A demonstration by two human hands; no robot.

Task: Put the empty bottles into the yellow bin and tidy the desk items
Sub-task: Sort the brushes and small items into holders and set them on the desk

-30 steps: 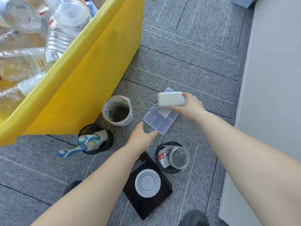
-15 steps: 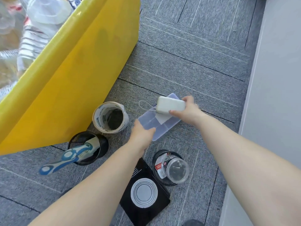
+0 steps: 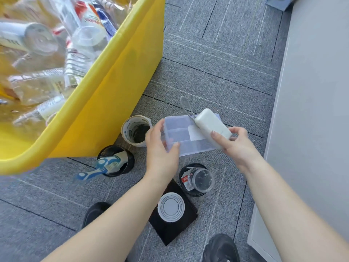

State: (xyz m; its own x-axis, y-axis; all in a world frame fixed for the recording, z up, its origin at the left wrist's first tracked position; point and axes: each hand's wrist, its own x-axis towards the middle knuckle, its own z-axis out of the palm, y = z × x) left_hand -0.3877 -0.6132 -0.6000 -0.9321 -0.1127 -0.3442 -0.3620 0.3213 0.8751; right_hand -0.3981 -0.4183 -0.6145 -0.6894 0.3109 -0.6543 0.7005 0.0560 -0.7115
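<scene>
A yellow bin (image 3: pixel 120 95) at the left holds several empty clear bottles (image 3: pixel 75 46). My left hand (image 3: pixel 160 150) grips the left end of a clear compartment box (image 3: pixel 181 135), lifted off the carpet. My right hand (image 3: pixel 236 146) holds a white power bank (image 3: pixel 211 125) with a grey loop cord (image 3: pixel 186 106), resting it on the box's right side.
On the grey carpet stand a tape roll (image 3: pixel 136 130), a black mesh cup with a blue-white tool (image 3: pixel 113 161), another black cup with a clear jar (image 3: pixel 198 179), and a black booklet (image 3: pixel 173 212). Two dark shoes (image 3: pixel 221 248) show below. A pale cabinet wall (image 3: pixel 311 110) rises at the right.
My left hand has taken hold of the compartment box and raised it from the floor. My right hand brought the power bank down onto it, turned more diagonal.
</scene>
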